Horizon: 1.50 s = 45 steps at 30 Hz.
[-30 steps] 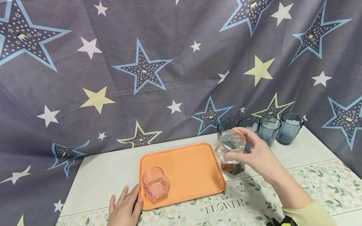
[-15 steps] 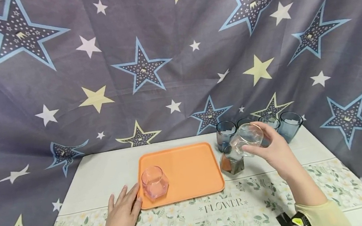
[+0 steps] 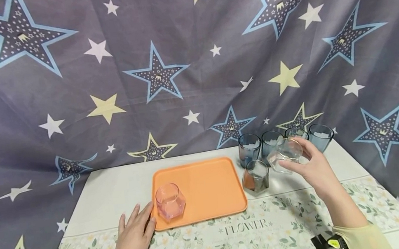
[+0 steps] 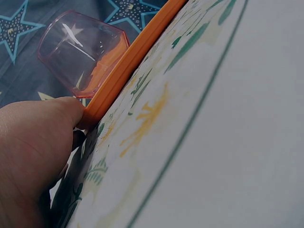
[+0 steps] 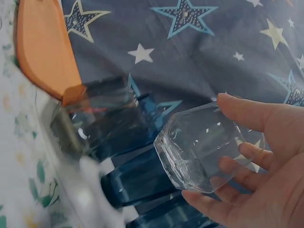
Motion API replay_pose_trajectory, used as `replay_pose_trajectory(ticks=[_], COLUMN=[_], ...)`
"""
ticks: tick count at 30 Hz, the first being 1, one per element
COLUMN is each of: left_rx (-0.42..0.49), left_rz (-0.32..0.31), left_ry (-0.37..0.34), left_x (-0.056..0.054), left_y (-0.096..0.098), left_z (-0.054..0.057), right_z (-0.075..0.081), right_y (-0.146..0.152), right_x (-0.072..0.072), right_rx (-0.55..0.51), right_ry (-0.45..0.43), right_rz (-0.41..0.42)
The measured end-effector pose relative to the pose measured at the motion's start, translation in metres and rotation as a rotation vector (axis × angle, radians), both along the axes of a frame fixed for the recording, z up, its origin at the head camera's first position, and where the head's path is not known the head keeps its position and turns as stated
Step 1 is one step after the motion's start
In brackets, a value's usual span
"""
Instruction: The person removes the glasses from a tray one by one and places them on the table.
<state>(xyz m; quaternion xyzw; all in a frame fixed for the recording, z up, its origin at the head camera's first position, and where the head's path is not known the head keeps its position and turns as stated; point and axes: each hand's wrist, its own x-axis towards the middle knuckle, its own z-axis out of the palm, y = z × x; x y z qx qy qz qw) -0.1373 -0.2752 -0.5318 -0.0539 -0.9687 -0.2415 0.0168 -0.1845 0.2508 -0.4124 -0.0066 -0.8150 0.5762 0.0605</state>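
Note:
My right hand [image 3: 314,166] grips a clear glass [image 3: 286,156] with a faceted base, thumb on one side and fingers on the other. In the right wrist view the clear glass [image 5: 194,147] is tilted in front of the blue glasses. Just left of it stands a grey faceted glass [image 3: 255,175] on the table. My left hand [image 3: 132,236] lies by the left edge of the orange tray [image 3: 207,190], fingertips at its rim. A pink faceted glass [image 3: 170,203] stands upright on the tray's left part. In the left wrist view, the thumb touches the tray's edge [image 4: 123,71].
Several blue glasses line the back right of the table: one at the left end [image 3: 249,149], another at the right end [image 3: 320,138]. A flowered cloth strip [image 3: 251,242] crosses the table's front. A star-patterned curtain [image 3: 194,79] hangs behind.
My right hand has carried the clear glass to the right and slightly lower, away from over the grey glass, which now shows fully. The left hand and tray stay put.

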Motion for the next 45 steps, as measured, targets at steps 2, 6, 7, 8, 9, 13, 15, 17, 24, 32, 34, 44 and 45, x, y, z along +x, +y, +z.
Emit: replay_pose_trajectory(ticks=[2,6,7,8,9,13,15,17,24,32,34,44,45], left_rx=[0.002,0.008,0.007,0.006,0.006,0.002,0.001,0.001,0.009,0.002,0.002,0.004,0.005], left_rz=[-0.004,-0.011,-0.012,-0.012,-0.012,-0.007,-0.005,-0.006,-0.007,-0.001,-0.001,-0.002,-0.002], left_ry=[0.013,0.032,0.034,0.034,0.03,0.022,0.024,0.026,0.025,0.031,0.031,0.03,0.03], left_x=[-0.001,-0.002,-0.002,-0.002,-0.001,0.001,0.001,0.002,0.001,0.002,0.002,0.002,0.002], left_y=[-0.001,-0.001,-0.001,-0.001,0.0,-0.001,-0.001,-0.001,-0.001,-0.001,-0.001,0.0,0.0], left_z=[0.0,0.001,0.001,0.001,0.001,0.0,0.001,0.0,-0.001,0.0,0.001,0.002,0.002], right_z=[-0.005,-0.013,-0.015,-0.017,-0.019,-0.028,-0.033,-0.037,-0.049,-0.056,-0.057,-0.061,-0.061], right_y=[0.003,0.008,0.009,0.009,0.01,0.011,0.012,0.013,0.016,0.014,0.013,0.012,0.012], right_x=[-0.003,-0.007,-0.008,-0.008,-0.009,-0.013,-0.014,-0.016,-0.02,-0.023,-0.023,-0.025,-0.025], right_rx=[0.007,0.017,0.018,0.014,0.01,-0.001,0.004,0.018,0.026,0.034,0.038,0.017,0.013], right_ry=[-0.002,-0.024,-0.028,-0.033,-0.039,-0.063,-0.09,-0.12,-0.164,-0.198,-0.202,-0.196,-0.195], right_rz=[-0.011,-0.03,-0.033,-0.034,-0.035,-0.035,-0.034,-0.033,-0.028,-0.025,-0.024,-0.019,-0.017])
